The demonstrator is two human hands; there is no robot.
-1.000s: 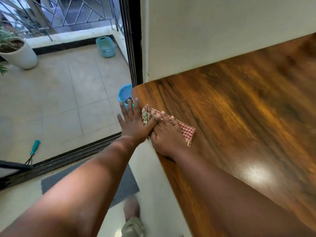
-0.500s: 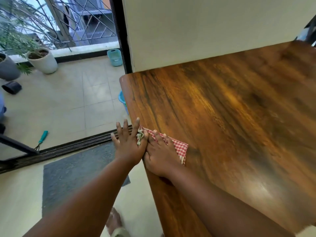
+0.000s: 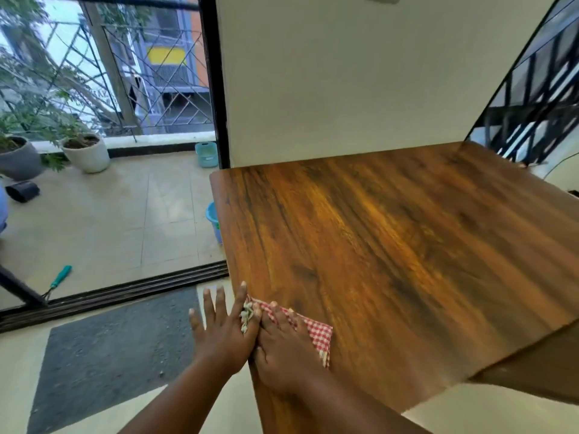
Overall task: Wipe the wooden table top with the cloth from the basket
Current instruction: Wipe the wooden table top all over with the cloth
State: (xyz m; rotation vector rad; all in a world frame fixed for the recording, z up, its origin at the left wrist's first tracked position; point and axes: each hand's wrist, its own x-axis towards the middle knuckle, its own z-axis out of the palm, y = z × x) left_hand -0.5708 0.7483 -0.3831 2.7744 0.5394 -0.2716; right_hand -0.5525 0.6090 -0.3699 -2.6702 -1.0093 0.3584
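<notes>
Right hand (image 3: 283, 352) is pressing flat on the red-and-white checked cloth (image 3: 316, 335) with its fingers straight, pinning it to the wooden surface (image 3: 391, 245) at the near left edge. Left hand (image 3: 221, 328) is lying alongside it, just off that edge, fingers spread and straight; its thumb side is touching a bunched pale corner of the cloth that is sticking up between the two hands. Both forearms are reaching in from the bottom of the view.

Most of the wooden top is stretching away to the right and back toward a pale wall (image 3: 344, 83), showing only grain and glare. A blue bucket (image 3: 213, 219) is peeking out beside the surface's far left edge, partly hidden by it. Beyond a dark sliding-door track (image 3: 125, 291), a tiled balcony is holding a small teal bin (image 3: 206, 154), a white plant pot (image 3: 86, 151), a grey plant pot (image 3: 18, 158) and a dark object lying on its side (image 3: 22, 191). A teal-handled tool (image 3: 59, 278) is lying on the tiles near the track. On the floor below the left hand, a grey mat (image 3: 109, 355) is sitting. Black railings (image 3: 532, 104) are showing at the upper right.
</notes>
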